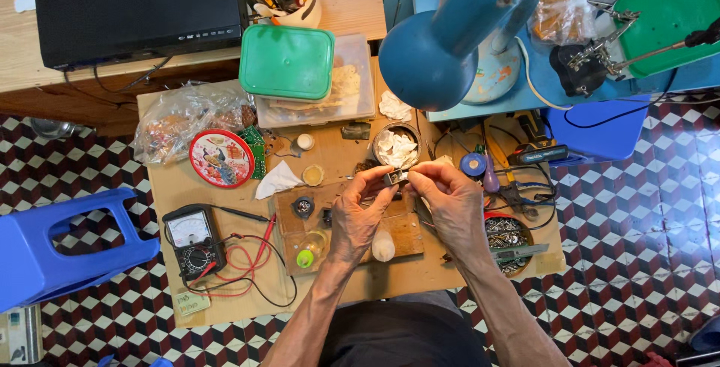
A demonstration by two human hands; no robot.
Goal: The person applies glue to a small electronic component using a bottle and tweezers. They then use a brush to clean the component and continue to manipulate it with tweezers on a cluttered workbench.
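Multimeter (193,241) left of wooden block (390,232), tin of screws (507,238) right, lamp (442,44) behind.

low wooden table (172,187) | on it: multimeter (193,238), round red tin (221,158), green-lidded box (287,61), wooden block (401,233), tin of screws (507,236)

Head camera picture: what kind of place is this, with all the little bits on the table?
Probably a small electronics repair bench. A multimeter with red leads lies there, a soldering stand sits by a blue lamp, and both hands pinch a tiny metal part.
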